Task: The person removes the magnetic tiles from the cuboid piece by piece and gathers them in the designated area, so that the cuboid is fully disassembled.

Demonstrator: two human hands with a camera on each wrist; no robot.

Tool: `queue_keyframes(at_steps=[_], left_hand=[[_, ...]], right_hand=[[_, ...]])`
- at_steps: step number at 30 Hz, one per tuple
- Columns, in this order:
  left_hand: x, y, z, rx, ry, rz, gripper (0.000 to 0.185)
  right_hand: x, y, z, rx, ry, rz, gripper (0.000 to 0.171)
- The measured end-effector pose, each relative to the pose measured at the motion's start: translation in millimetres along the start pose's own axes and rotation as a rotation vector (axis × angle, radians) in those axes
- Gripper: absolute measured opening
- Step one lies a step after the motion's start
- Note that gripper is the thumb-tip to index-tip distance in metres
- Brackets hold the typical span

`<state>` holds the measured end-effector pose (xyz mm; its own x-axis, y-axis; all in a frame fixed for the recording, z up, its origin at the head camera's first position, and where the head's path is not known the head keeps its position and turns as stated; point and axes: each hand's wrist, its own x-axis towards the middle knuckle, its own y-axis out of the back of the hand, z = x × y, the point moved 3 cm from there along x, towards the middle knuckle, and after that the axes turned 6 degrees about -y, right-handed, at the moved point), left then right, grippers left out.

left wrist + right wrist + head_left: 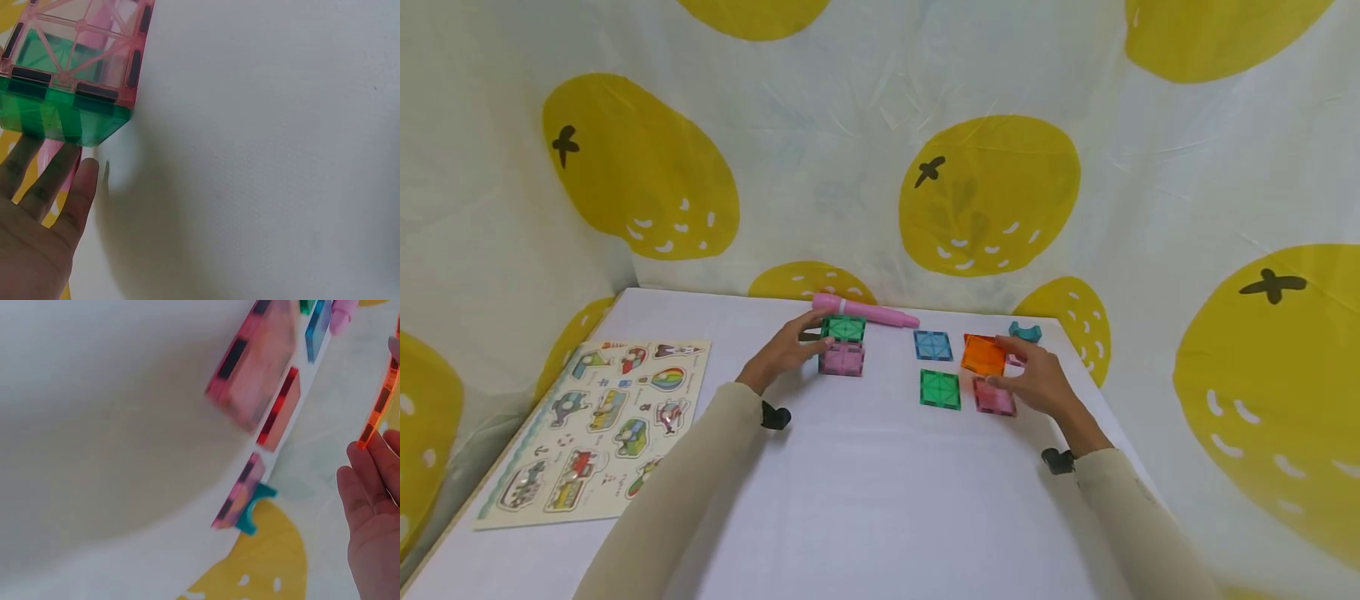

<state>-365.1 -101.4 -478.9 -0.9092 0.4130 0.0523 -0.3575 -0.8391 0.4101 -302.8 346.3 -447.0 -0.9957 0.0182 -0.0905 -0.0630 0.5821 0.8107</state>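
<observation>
Green-and-pink tile cube [842, 346] sits at 12 o'clock on the white tabletop [865, 500], green tile on top, pink tile facing me. My left hand [782, 350] rests against its left side, fingers [59, 169] straight and loosely together, touching the green edge in the left wrist view; grip not curled round anything. Pink marker [865, 312] lies just behind the cube, at the tabletop's far edge.

My right hand [1037, 379] is at 1 o'clock. Its grip pinches the orange tile [983, 355], which is lifted and tilted off the surface; the right wrist view shows the tile edge-on against my fingertips [369, 462]. Pink flat tile [995, 397] lies just under the hand, touching or nearly touching the fingers; cannot tell which. Green flat tile [940, 388] lies just left of it, blue flat tile [932, 344] beyond that toward 12. Teal curved piece [1025, 332] sits near the far right corner, behind the orange tile. Another small pink tile edge shows just past my right fingers, mostly hidden.

Wooden vehicle puzzle board [598, 425] lies at 9 o'clock, well apart from both hands, hanging a little over the left edge. Lemon-print cloth [985, 192] hangs behind and around the tabletop.
</observation>
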Motion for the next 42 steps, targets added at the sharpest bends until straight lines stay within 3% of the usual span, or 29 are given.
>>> queue_keyframes(at_steps=[6, 20, 27, 36, 42], left_hand=[[-0.2, -0.8, -2.0, -0.014, -0.018, 0.003, 0.072], [-2.2, -1.9, -4.1, 0.017, 0.001, 0.011, 0.07], [-2.9, -2.6, -1.2, 0.039, -0.024, 0.02, 0.068], [-1.1, -3.1, -3.3, 0.028, -0.012, 0.017, 0.068], [-0.8, 0.1, -1.3, 0.043, -0.002, 0.011, 0.066]], right_hand=[[-11, 15, 25, -0.044, -0.059, -0.033, 0.087], [-21, 37, 78, -0.059, -0.076, -0.106, 0.081], [-22, 45, 96, -0.076, -0.088, -0.154, 0.08], [-20, 45, 107, -0.152, -0.13, -0.196, 0.082], [-22, 41, 85, -0.2, -0.078, -0.125, 0.08]])
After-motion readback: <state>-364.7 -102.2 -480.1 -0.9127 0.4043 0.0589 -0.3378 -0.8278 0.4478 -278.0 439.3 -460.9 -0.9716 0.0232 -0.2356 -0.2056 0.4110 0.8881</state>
